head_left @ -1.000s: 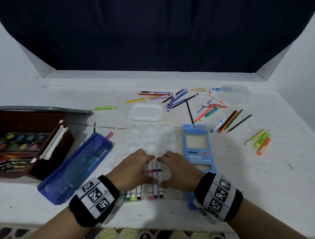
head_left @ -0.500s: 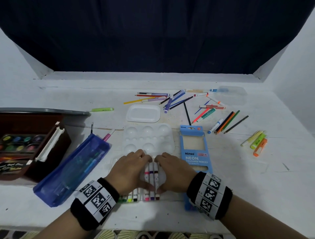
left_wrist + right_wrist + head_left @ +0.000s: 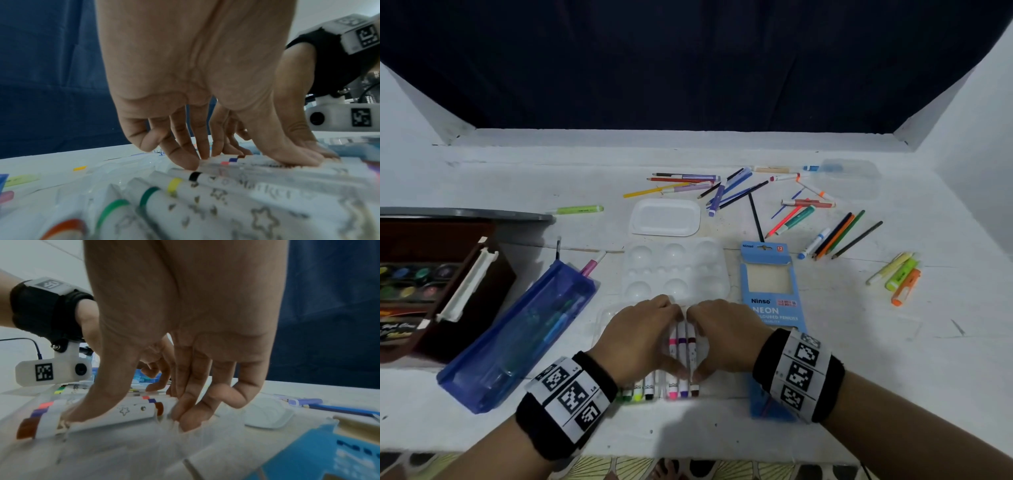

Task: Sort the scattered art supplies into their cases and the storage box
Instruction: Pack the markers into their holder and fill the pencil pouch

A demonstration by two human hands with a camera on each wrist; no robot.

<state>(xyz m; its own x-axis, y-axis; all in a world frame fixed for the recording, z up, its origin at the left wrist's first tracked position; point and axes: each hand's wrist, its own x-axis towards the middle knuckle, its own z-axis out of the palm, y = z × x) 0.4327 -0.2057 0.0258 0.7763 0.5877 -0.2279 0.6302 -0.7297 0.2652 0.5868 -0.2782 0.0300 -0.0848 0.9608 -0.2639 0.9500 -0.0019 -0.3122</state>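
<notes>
A row of white markers with coloured bands lies in a clear plastic case near the table's front edge. My left hand and right hand both rest on the row, fingers stretched down, with pink, purple and brown markers showing between them. In the left wrist view the fingertips and thumb press on the markers. In the right wrist view the thumb lies along the brown marker and the fingertips touch its far end. Neither hand curls round a marker.
A blue pencil case and a brown storage box with watercolours lie to the left. A white palette, a small tray and a blue Ninso pencil box sit just beyond. Loose pencils and highlighters lie scattered behind and to the right.
Both hands have drawn a little closer together over the markers, so their fingertips nearly meet at the far end of the row. Nothing else has moved.
</notes>
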